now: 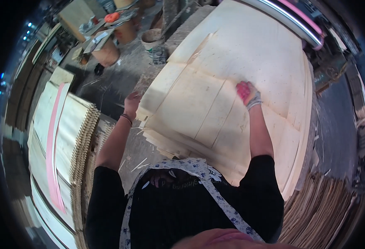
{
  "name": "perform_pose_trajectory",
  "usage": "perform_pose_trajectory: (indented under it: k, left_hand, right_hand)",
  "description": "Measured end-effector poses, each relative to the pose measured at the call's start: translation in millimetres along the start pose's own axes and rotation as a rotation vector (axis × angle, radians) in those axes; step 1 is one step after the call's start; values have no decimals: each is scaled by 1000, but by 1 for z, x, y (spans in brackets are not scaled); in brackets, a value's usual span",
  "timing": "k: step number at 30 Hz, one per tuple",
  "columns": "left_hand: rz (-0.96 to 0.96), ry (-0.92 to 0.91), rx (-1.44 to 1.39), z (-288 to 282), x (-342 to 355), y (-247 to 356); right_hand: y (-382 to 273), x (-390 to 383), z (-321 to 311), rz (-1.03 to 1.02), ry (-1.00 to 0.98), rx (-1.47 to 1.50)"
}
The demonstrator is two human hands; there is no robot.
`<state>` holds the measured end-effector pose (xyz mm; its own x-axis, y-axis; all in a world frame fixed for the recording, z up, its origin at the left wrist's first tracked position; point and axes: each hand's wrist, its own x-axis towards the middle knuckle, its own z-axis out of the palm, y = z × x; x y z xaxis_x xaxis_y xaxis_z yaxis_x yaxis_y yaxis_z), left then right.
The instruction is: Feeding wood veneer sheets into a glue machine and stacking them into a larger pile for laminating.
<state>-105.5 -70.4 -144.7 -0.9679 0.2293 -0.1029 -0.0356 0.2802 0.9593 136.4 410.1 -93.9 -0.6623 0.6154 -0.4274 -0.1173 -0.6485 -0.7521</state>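
Observation:
Large pale wood veneer sheets [207, 93] lie in a layered stack in front of me, with lengthwise splits and a ragged crosswise edge. My right hand [249, 94], in a white glove with pink-red fingers, is closed at that crosswise edge, its fingers curled on the veneer. Bare, with a dark band at the wrist, my left hand [132, 104] is beside the stack's left edge. Its fingers are slightly bent and apart; whether they touch the veneer is hard to see. Loose, uneven layers stick out at the stack's near edge.
Left of me stands another veneer stack [62, 137] with a pink strip [53, 153] across it. A shiny metal roller [290, 18] spans the far end. Brown veneer [319, 207] is piled at lower right. A bucket [152, 39] and round stools [105, 52] stand at far left.

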Motion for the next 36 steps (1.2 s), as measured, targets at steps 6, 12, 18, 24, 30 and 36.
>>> perform_pose_trajectory:
  k: [6, 12, 18, 24, 30, 36]
  left_hand:
    - [297, 80, 630, 12, -30, -6]
    - [476, -181, 903, 67, -92, 24]
    - [554, -150, 780, 74, -92, 44]
    - [311, -340, 172, 68, -75, 85]
    - [114, -460, -348, 60, -90, 109]
    - [39, -498, -374, 43, -116, 85]
  right_hand:
    - [19, 62, 23, -195, 106, 83]
    - [73, -74, -7, -91, -190, 19]
    - [111, -231, -38, 284, -354, -44]
    - [126, -293, -41, 484, -297, 21]
    - [131, -319, -54, 542, -165, 52]
    - [149, -337, -51, 363, 54, 506]
